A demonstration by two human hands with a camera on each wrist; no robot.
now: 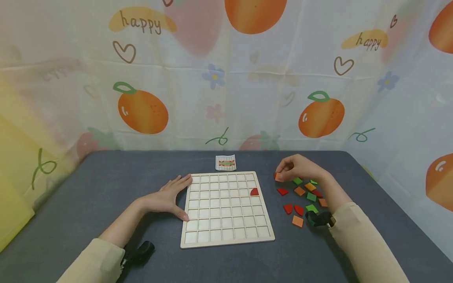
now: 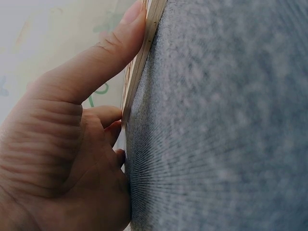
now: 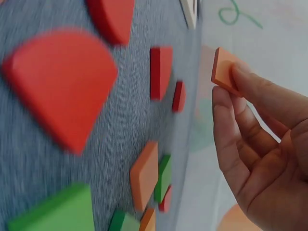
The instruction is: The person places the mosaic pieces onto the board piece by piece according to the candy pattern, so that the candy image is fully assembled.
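A square wooden grid board [image 1: 226, 208] lies on the dark table, with one red quarter-round piece [image 1: 254, 192] in a cell near its right edge. My left hand [image 1: 166, 200] rests along the board's left side, fingers spread and thumb touching the frame. Above the loose pieces at the right, my right hand [image 1: 299, 168] pinches an orange square tile [image 3: 224, 71] between thumb and fingers, raised off the table in the right wrist view.
Red, green, orange and yellow pieces [image 1: 299, 191] lie scattered right of the board. A small pattern card [image 1: 225, 162] sits behind the board. Behind the table [image 1: 116, 181] hangs a fruit-printed curtain [image 1: 240, 98].
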